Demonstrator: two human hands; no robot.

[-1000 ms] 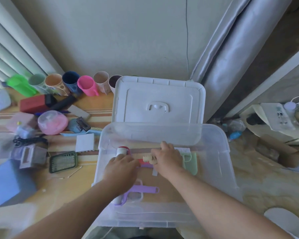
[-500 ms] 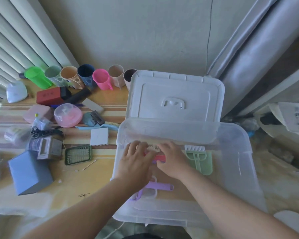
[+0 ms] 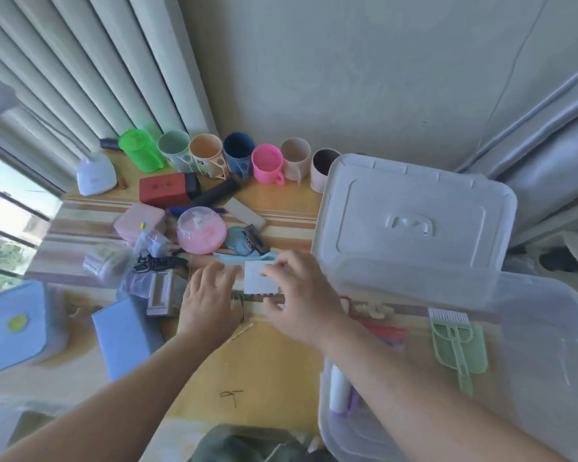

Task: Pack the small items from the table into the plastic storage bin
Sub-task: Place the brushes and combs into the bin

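Our left hand (image 3: 211,300) lies flat with fingers spread on the table (image 3: 274,368), over a dark grid piece (image 3: 238,300). Just right, our right hand (image 3: 302,296) pinches a white card (image 3: 259,278) by its edge, outside the bin (image 3: 548,345). The bin's left wall stands close beside our right wrist; its floor holds a green brush (image 3: 457,341).

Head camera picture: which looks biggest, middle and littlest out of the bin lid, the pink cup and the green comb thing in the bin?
1. Bin lid, by far the largest.
2. Green comb, though it is nearer the camera.
3. Pink cup, smallest, standing farther back.
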